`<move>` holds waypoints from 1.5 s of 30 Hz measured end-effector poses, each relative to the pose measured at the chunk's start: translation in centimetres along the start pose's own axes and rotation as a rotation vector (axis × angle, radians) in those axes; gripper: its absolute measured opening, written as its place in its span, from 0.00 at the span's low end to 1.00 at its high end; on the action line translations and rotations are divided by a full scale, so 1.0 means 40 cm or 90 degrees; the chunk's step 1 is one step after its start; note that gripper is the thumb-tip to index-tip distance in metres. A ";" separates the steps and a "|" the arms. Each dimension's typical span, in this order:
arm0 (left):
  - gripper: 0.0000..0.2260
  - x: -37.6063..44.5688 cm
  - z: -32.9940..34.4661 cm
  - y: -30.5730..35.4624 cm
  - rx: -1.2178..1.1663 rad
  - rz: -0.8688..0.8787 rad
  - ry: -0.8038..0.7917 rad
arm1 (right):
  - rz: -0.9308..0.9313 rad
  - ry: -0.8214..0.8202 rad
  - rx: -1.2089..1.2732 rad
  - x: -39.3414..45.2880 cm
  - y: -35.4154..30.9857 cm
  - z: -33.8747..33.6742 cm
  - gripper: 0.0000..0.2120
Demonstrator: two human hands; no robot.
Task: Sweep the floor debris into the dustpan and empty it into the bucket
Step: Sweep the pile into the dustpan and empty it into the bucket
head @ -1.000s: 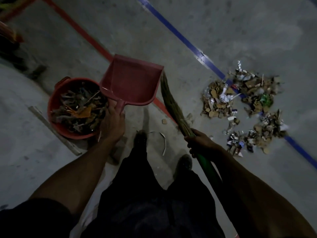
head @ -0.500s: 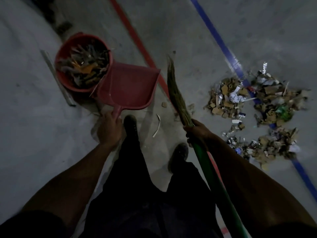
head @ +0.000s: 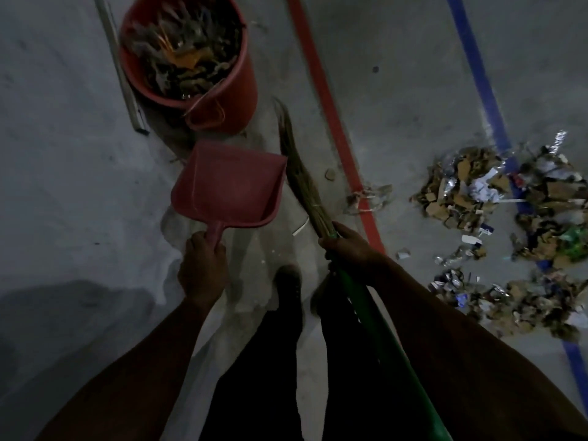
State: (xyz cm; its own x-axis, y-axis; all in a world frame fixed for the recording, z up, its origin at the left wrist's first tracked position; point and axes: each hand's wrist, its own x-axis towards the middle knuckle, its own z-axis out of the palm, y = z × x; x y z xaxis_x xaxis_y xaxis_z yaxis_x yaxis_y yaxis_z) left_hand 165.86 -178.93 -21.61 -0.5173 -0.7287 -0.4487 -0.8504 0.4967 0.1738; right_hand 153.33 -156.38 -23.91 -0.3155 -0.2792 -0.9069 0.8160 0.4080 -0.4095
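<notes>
Grey concrete floor (head: pixel 79 186) filled the head view, dimly lit, crossed by a red floor line (head: pixel 331 128) and, further right, a blue floor line (head: pixel 477 78). At the far left stood the red bucket (head: pixel 229 100), already well filled with dry scraps, with a thin grey strip (head: pixel 122 74) lying on the floor just left of it.

Nearer than the bucket, the red dustpan (head: pixel 229 186) was held level and looked empty; the left hand (head: pixel 203 268) had its fingers curled round the dustpan's handle. Just right of the pan ran the broom (head: pixel 302 183), its straw bristles pointing far and its green handle coming back toward the person. The right hand (head: pixel 350 246) gripped it where the bristles met the handle. Dark trousers and two shoes showed between the arms.

The floor debris (head: pixel 509 224), cardboard bits, foil and paper, lay in a broad pile to the right, over the blue line and well apart from the pan. A few stray scraps (head: pixel 369 198) sat on the red line.

By my reading, a load had been emptied and the pan was free for another. The next move called for carrying pan and broom right to the pile, setting the pan's lip on the floor and brushing scraps in.

No brand or writing was legible; the wrappers were too small and dark.
</notes>
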 end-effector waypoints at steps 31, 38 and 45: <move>0.17 0.222 0.362 0.005 0.026 0.151 -0.060 | 0.063 0.189 -0.073 0.316 0.374 0.001 0.32; 0.17 0.204 0.397 0.073 0.072 0.228 -0.066 | 0.073 0.359 0.148 0.278 0.406 -0.253 0.07; 0.18 0.146 0.439 0.151 0.061 0.314 -0.085 | -0.035 0.352 0.274 0.167 0.372 -0.263 0.10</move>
State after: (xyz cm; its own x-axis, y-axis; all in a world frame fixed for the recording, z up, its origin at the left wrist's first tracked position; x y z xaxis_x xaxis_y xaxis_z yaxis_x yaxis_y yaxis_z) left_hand 159.40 -171.92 -38.59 -0.8325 -0.3331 -0.4427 -0.4920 0.8118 0.3145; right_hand 158.25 -143.02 -37.09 -0.4691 0.2405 -0.8498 0.8746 -0.0068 -0.4848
